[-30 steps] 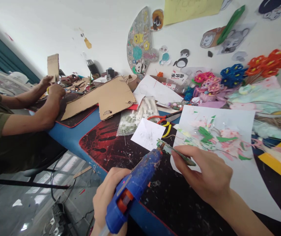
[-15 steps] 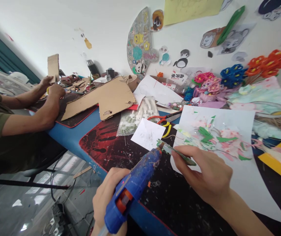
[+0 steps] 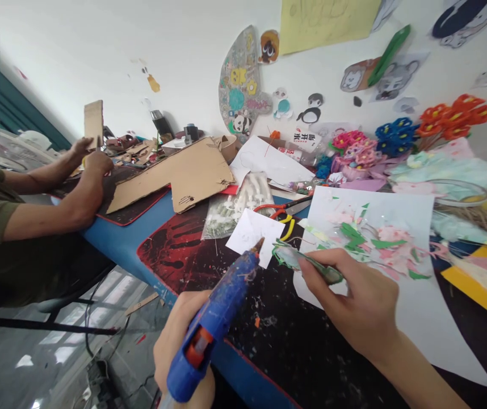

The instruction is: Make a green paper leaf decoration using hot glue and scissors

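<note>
My left hand (image 3: 179, 335) is wrapped round a blue glue gun (image 3: 213, 318), whose tip points up over a small white paper (image 3: 247, 230). Between the thumb and fingers of my right hand (image 3: 358, 295) is a thin green and whitish piece (image 3: 307, 263), with a ragged green edge at its left end. A short gap separates the gun's tip from this piece. Beyond my right hand, a large white sheet (image 3: 414, 210) bears green and pink scraps.
Orange-handled scissors (image 3: 301, 203) and yellow-handled pliers (image 3: 288, 227) lie behind the small paper. Brown cardboard (image 3: 201, 170) rests further left, near another person's arms (image 3: 68, 210). Colourful flowers (image 3: 399, 136) stand at the back right.
The glue gun in my left hand has moved down and left, and its tip has come away from the green piece. My right hand still holds that piece, now turned a little.
</note>
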Action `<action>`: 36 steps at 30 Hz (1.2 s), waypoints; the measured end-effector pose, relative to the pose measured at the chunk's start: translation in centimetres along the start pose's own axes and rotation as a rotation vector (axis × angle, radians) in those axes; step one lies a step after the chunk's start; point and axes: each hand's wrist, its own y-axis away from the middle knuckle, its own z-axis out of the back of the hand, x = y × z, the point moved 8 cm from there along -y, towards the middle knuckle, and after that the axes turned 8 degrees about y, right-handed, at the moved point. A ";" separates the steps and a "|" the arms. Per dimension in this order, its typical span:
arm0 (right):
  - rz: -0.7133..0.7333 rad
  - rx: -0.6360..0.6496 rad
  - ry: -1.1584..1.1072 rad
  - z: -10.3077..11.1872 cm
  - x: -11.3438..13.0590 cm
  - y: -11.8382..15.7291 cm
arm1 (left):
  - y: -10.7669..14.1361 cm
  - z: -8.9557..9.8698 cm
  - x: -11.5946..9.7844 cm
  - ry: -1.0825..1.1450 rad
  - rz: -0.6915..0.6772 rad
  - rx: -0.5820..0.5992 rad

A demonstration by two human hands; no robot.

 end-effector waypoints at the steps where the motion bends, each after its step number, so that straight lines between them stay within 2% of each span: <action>1: -0.047 0.007 -0.023 0.1 -0.4 -0.1 | -0.3 0.0 -0.1 -0.016 -0.046 -0.022; 3: -0.153 0.029 -0.108 0.1 -1.4 -0.1 | -1.1 -0.5 -0.3 -0.089 -0.159 -0.045; 6: -0.322 0.047 -0.307 -0.2 -3.0 0.1 | -2.6 -3.0 0.2 -0.284 -0.278 0.064; 9: -0.482 0.068 -0.478 -0.9 -4.5 0.4 | -3.8 -5.8 1.3 -0.562 -0.342 0.174; 12: -0.579 0.129 -0.615 -1.8 -5.2 0.6 | -4.4 -7.7 2.2 -0.682 -0.339 0.272; 15: -0.657 0.172 -0.748 -2.4 -5.2 0.8 | -4.6 -8.1 2.6 -0.689 -0.282 0.337; 18: -0.743 0.207 -0.791 -2.7 -5.1 1.1 | -4.7 -7.4 1.9 -0.674 -0.241 0.322; 21: -0.723 0.250 -0.754 -2.8 -4.7 1.2 | -5.2 -6.5 0.0 -0.532 -0.220 0.227; 24: -0.632 0.290 -0.684 -2.7 -4.3 1.0 | -6.0 -6.1 -2.5 -0.130 -0.194 0.132; 27: -0.581 0.361 -0.605 -2.8 -4.1 0.9 | -6.6 -7.4 -3.5 0.270 -0.026 0.211; 29: -0.582 0.421 -0.579 -3.0 -3.9 0.9 | -6.6 -8.5 -3.9 0.461 0.089 0.277; 32: -0.606 0.479 -0.577 -3.1 -3.5 1.0 | -6.5 -9.6 -4.1 0.587 0.214 0.326; 36: -0.591 0.515 -0.581 -3.2 -3.2 1.1 | -6.5 -9.8 -4.2 0.607 0.252 0.297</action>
